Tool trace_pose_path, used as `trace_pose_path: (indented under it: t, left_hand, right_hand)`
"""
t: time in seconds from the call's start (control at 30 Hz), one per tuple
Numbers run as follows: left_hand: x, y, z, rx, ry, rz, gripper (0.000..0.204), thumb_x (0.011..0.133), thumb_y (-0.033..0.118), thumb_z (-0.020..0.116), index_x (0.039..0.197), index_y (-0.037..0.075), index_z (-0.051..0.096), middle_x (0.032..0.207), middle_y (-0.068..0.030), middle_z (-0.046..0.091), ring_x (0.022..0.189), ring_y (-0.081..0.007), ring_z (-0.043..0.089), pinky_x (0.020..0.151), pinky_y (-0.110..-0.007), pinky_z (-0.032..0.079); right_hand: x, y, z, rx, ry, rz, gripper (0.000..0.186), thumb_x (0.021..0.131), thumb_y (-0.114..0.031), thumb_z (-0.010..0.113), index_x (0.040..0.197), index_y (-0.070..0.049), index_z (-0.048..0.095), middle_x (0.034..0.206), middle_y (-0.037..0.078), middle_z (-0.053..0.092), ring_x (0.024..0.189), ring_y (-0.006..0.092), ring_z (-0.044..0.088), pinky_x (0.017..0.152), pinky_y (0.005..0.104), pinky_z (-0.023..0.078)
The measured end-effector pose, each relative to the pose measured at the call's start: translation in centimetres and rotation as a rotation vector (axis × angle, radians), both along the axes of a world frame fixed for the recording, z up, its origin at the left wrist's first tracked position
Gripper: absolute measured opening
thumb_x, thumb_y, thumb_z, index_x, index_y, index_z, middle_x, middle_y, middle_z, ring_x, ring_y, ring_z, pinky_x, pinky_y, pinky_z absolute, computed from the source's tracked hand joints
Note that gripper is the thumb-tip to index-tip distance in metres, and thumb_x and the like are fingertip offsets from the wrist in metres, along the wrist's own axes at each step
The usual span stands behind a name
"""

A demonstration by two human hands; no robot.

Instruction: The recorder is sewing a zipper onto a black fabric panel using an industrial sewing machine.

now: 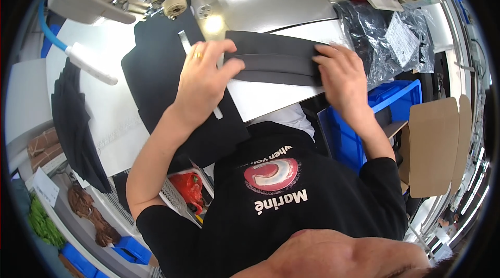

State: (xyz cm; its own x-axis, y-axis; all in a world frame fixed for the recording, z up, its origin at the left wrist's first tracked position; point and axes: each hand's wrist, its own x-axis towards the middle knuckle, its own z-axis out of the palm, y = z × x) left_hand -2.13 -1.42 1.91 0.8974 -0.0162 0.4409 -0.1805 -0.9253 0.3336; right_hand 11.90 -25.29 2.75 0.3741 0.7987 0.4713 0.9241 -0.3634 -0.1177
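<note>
Since the folded dark cloth [276, 62] lies in layers over the white surface [260, 100], between the left grip [204, 75] and the right grip [345, 77], an uneven tug could skew its folds. Fingertips meet both ends; whether either grip actually pinches the cloth, I cannot tell. The left forearm might also nudge the metal strip [184, 42] off line on the black panel [156, 64]. White lettering on the black T-shirt [323, 189] is legible upside down; print on the paper sheet [402, 43] is too small.

Cloth strip [276, 59] over table [265, 99] as clock centre, cloth panel [156, 70] at 9 o'clock with bar [184, 41] on it, machine head [174, 4] 10, plastic bag [364, 28] 3, bin [345, 140] 4, carton [432, 148] beyond bin
</note>
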Motion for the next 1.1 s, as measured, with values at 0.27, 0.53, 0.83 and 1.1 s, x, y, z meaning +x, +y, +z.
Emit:
trace_pose_path:
  t: [0.27,0.53,0.83,1.1]
  left_hand:
    - [-3.6,-2.9,-0.7,0.334,0.079,0.144,0.033,0.08,0.02,0.072,0.111,0.009,0.068,0.118,0.0032,0.065,0.107,-0.0187,0.057,0.109,-0.06,0.015]
    - [-2.7,-4.6,-1.5,0.435,0.107,0.285,0.044,0.082,0.035,0.071,0.116,0.008,0.065,0.12,-0.0003,0.062,0.121,-0.0235,0.05,0.11,-0.063,-0.001]
    - [2.6,-2.0,-1.4,0.455,0.053,0.208,0.052,0.086,0.034,0.068,0.127,0.005,0.056,0.13,-0.0048,0.057,0.139,-0.0281,0.035,0.108,-0.065,0.019]
    - [2.9,0.7,-1.7,0.413,0.171,0.179,0.052,0.085,0.026,0.068,0.133,0.011,0.053,0.138,0.0006,0.048,0.137,-0.027,0.034,0.108,-0.064,0.021]
  right_hand:
    - [-4.0,0.4,-2.4,-0.225,0.253,0.239,0.078,0.082,-0.044,0.065,0.142,-0.002,0.04,0.149,0.014,0.039,0.139,0.0289,0.035,0.113,0.0433,0.026]
    - [-1.6,-6.2,-6.0,0.13,0.077,0.261,0.023,0.079,-0.008,0.069,0.101,-0.009,0.065,0.107,0.003,0.065,0.106,0.0214,0.059,0.103,0.0464,0.033]
    - [9.3,-12.9,4.2,0.26,-0.179,-0.192,0.014,0.079,-0.008,0.067,0.092,-0.011,0.072,0.081,0.004,0.065,0.076,0.0242,0.063,0.071,0.0372,0.05]
    - [24.1,-19.5,3.9,-0.205,-0.269,-0.23,0.029,0.077,0.001,0.061,0.105,-0.004,0.068,0.098,0.01,0.068,0.095,0.0274,0.064,0.084,0.0365,0.051]
